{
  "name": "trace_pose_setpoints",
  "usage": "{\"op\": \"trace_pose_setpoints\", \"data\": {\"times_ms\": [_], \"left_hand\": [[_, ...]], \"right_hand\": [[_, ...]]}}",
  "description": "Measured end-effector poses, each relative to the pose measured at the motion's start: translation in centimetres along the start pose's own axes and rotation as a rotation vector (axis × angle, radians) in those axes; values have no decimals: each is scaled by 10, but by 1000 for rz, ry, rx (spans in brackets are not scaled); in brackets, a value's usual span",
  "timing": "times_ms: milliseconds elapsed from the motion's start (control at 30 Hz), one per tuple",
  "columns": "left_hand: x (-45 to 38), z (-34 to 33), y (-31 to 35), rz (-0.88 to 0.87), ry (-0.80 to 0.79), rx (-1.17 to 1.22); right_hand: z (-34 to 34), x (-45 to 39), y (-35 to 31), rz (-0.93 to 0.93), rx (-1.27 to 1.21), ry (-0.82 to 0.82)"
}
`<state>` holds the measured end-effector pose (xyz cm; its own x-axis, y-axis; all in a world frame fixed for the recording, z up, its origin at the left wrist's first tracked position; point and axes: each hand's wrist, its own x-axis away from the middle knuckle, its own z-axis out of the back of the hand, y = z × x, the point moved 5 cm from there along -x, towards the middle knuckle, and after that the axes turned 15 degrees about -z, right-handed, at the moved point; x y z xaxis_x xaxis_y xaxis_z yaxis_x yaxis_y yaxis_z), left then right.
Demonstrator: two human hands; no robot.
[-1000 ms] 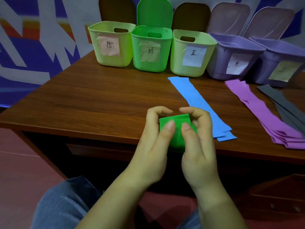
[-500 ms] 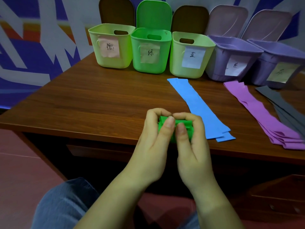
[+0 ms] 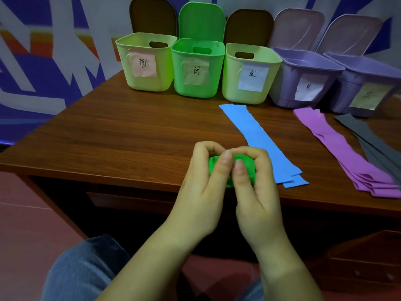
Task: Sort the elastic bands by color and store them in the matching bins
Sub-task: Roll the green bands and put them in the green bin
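Note:
A green elastic band (image 3: 247,164), folded into a small wad, is held above the table's front edge. My left hand (image 3: 201,185) and my right hand (image 3: 256,192) both grip it, fingers curled over its top and thumbs pressed on its near side. Most of the band is hidden by the fingers. Blue bands (image 3: 258,137) lie flat in a stack just right of my hands. Purple bands (image 3: 347,153) and grey bands (image 3: 377,144) lie further right. The bright green bin (image 3: 197,83) stands open at the back, second from the left.
A row of open labelled bins lines the back of the wooden table (image 3: 121,135): a pale green bin (image 3: 147,61) at the left, another pale green bin (image 3: 249,74) right of the bright green one, then two purple bins (image 3: 303,79) (image 3: 366,83). My knee in jeans (image 3: 82,270) shows below.
The green band went from a flat folded square to a tight small wad as both hands kept folding it. The hands stayed at the same spot by the front edge.

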<state>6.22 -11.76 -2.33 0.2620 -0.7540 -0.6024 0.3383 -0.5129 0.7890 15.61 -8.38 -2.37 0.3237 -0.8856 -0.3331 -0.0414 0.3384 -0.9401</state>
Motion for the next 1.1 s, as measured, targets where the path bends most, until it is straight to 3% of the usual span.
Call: {"op": "trace_pose_setpoints", "data": {"times_ms": [233, 667, 967, 1033, 1100], "left_hand": [[2, -6, -1, -31, 22, -39], [5, -6, 19, -59, 105, 32], [0, -2, 46, -287, 76, -152], [-3, -5, 47, -278, 76, -99], [-7, -10, 45, -151, 117, 93]], "right_hand": [[4, -2, 3, -80, 5, 33], [0, 5, -15, 73, 52, 70], [9, 3, -20, -169, -84, 14], [13, 1, -27, -154, -61, 47], [18, -1, -35, -30, 49, 112]]}}
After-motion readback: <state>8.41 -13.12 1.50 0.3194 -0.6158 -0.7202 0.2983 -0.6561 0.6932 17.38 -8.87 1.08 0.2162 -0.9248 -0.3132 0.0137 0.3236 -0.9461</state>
